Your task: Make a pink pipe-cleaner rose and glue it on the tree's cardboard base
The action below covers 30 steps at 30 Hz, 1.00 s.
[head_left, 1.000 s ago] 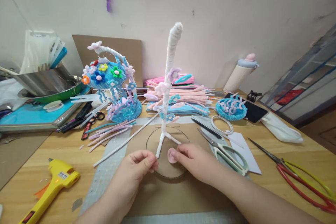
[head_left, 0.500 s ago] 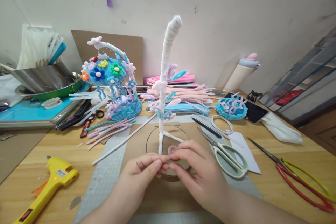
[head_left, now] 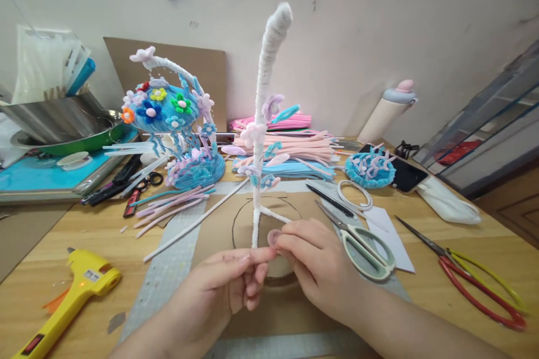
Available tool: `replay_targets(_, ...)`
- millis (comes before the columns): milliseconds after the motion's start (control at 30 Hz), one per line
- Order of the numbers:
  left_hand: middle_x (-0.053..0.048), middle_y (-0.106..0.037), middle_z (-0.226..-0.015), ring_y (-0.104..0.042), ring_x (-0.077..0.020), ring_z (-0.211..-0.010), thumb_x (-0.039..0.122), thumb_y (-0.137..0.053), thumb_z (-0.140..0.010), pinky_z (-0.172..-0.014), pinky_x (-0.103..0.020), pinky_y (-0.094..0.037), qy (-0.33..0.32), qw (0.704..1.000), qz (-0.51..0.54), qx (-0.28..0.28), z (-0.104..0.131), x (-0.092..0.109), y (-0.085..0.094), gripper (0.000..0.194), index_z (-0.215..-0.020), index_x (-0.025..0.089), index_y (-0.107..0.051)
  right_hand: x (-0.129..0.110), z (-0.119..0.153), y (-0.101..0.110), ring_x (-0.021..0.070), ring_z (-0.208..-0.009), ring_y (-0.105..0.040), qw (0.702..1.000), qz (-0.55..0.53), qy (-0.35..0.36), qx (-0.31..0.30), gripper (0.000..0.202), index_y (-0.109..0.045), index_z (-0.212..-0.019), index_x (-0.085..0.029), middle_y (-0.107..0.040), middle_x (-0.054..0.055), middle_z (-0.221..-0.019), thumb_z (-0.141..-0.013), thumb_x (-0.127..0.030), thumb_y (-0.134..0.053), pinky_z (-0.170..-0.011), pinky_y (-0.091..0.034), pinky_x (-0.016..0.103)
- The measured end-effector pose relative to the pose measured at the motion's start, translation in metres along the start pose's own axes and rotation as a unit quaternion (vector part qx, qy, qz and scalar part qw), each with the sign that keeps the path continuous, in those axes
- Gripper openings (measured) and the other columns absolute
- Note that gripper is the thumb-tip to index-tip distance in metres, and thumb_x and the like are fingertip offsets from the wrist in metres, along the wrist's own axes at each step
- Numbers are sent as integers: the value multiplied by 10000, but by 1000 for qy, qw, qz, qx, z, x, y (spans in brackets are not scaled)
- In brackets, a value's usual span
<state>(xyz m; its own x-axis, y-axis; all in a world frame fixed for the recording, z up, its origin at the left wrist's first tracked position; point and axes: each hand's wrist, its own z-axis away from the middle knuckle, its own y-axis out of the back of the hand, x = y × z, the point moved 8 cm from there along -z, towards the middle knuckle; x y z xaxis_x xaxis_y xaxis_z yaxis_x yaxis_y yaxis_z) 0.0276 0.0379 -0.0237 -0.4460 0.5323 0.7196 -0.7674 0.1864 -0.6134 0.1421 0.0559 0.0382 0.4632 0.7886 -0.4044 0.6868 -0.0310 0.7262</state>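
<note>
A small pinkish coil (head_left: 273, 236) shows at the fingertips of my right hand (head_left: 318, 261), whose fingers are pinched together on it. My left hand (head_left: 236, 280) points its index finger at the coil, with the other fingers curled; nothing shows in it. Behind the hands, a white wrapped stem (head_left: 266, 76) with fuzzy flowers and leaves stands upright on brown cardboard (head_left: 214, 224). A drawn circle surrounds its white feet. The lower part of the circle is partly hidden by my hands.
A yellow glue gun (head_left: 86, 280) lies left. Pale green scissors (head_left: 368, 252) and red-yellow scissors (head_left: 475, 286) lie right. Behind are a decorated blue flower model (head_left: 168, 115), pipe cleaner bundles (head_left: 295, 148), a blue fuzzy disc (head_left: 370, 171) and a bottle (head_left: 385, 112).
My left index finger has stretched out and its thumb has drawn back. My right hand and the coil have shifted slightly left. The whole view has shifted a little.
</note>
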Motion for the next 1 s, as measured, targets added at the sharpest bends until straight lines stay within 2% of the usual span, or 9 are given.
replay_targets(200,-61,-520,-731,-439,-140,-654,425,-660,-723,-576,-257,-378,-7,997,-73,16,1,1,1,377,-1004,191,-754,8,3,-16,202,-788,-480,997,-16,-57,-58,157,-461,-845,-184,-534,72,-860,-854,-59,-366,-701,-410,351)
replay_targets(333,-64,-577,-737,-469,-161,-665,471,-650,-733,-605,-287,-394,-52,981,-186,22,2,7,4,389,-1026,233,-748,12,4,-19,201,-791,-454,992,-69,-92,-60,137,-412,-839,-199,-493,66,-869,-878,-91,-338,-704,-406,355)
replay_targets(433,-52,-602,-744,-509,-160,-675,475,-644,-758,-636,-290,-412,-101,958,-267,28,2,13,4,365,-1030,252,-743,13,4,-19,201,-799,-447,989,-91,-99,-63,130,-399,-840,-205,-484,61,-878,-895,-111,-328,-712,-401,359)
replay_targets(533,-39,-611,-758,-557,-169,-720,413,-585,-829,-694,-300,-439,-158,911,-378,37,3,20,-1,300,-1056,277,-728,13,5,-21,201,-806,-442,987,-98,-102,-70,124,-391,-841,-207,-481,60,-887,-895,-112,-332,-720,-397,362)
replay_targets(733,-50,-644,-893,-592,-183,-857,201,-456,-910,-736,-296,-460,-233,758,-609,16,11,23,-18,332,-1173,273,-646,16,6,-19,199,-811,-438,987,-101,-111,-60,124,-393,-840,-206,-475,56,-892,-891,-109,-336,-720,-374,353)
replay_targets(800,-43,-640,-888,-590,-171,-844,177,-448,-911,-725,-286,-466,-255,731,-633,18,12,23,-19,334,-1169,268,-638,20,5,-16,192,-803,-439,984,-116,-128,-48,126,-402,-830,-206,-469,47,-880,-906,-131,-335,-716,-364,343)
replay_targets(900,-24,-641,-884,-593,-149,-820,168,-483,-899,-713,-262,-477,-279,722,-630,56,13,29,-15,318,-1157,279,-631,33,4,-14,168,-778,-452,956,-204,-208,-41,157,-435,-800,-202,-471,27,-846,-935,-207,-356,-704,-359,311)
replay_targets(933,-16,-643,-889,-593,-140,-809,164,-502,-891,-709,-252,-480,-286,725,-622,75,13,32,-13,318,-1155,288,-627,37,6,-17,156,-751,-453,933,-254,-249,-49,169,-447,-791,-200,-474,17,-824,-938,-247,-378,-688,-358,297)
replay_targets(1000,6,-645,-879,-593,-122,-778,157,-547,-869,-699,-230,-485,-303,733,-599,107,15,38,-12,317,-1138,306,-625,40,11,-29,124,-655,-432,867,-369,-325,-78,202,-461,-782,-195,-468,-11,-753,-921,-341,-443,-630,-344,268)
